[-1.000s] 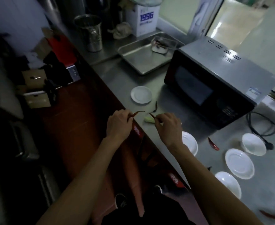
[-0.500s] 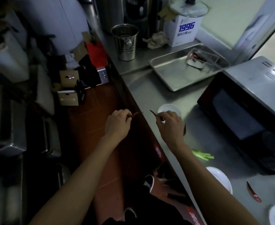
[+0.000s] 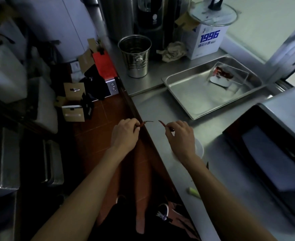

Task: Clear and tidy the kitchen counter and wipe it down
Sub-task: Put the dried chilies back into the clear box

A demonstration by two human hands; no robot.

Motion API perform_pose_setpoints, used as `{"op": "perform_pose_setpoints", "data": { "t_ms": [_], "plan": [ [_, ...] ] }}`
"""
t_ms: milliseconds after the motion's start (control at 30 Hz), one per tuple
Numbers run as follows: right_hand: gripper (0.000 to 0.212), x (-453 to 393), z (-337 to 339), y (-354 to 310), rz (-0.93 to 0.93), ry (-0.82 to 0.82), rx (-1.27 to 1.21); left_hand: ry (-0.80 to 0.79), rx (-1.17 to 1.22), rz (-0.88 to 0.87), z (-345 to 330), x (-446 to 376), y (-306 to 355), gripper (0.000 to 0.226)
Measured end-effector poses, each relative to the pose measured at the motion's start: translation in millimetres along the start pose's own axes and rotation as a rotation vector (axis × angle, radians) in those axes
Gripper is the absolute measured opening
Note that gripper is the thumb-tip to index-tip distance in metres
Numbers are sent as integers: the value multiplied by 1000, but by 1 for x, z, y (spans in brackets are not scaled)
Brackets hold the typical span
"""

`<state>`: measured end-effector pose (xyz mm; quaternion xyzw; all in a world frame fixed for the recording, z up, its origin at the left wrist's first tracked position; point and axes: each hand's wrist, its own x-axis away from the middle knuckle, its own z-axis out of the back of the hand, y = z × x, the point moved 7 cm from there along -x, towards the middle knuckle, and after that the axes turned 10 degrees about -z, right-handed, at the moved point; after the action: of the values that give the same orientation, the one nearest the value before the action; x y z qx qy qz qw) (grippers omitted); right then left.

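My left hand (image 3: 125,133) pinches a dried red chilli (image 3: 144,123) just off the front edge of the steel counter (image 3: 160,108). Over the counter, my right hand (image 3: 180,136) pinches a second red chilli (image 3: 162,124); the two chilli tips point at each other a short gap apart. A small white dish (image 3: 200,148) lies on the counter, mostly hidden behind my right hand. Further back, a clear container (image 3: 227,75) with red chillies inside stands tilted in a steel tray (image 3: 192,94).
A black microwave (image 3: 274,150) fills the right side. At the back stand a steel bucket (image 3: 134,54), a crumpled rag (image 3: 172,52) and a white box (image 3: 207,40) with a glass lid on top. A green scallion piece (image 3: 193,191) lies near the counter edge. Cartons sit on the floor at left.
My view has swung left and toward the back of the counter. Both hands, each still holding its chilli, have moved along the counter away from the scallion and plates, toward the tray.
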<state>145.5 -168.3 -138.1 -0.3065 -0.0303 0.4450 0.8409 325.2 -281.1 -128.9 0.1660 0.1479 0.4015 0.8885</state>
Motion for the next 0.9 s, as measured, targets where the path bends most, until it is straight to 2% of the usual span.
{"op": "perform_pose_setpoints", "data": {
  "t_ms": [267,567,900],
  "plan": [
    [1,-56,-44,3,-77,-5,87,-95,66,-50,-27,-79,-46,16],
    [4,-125,-55,-13,-253,156,120,-131,169,-199,-16,-200,-85,14],
    [5,-157,-39,25,-451,274,168,-262,234,-377,-56,-277,-43,8]
  ]
}}
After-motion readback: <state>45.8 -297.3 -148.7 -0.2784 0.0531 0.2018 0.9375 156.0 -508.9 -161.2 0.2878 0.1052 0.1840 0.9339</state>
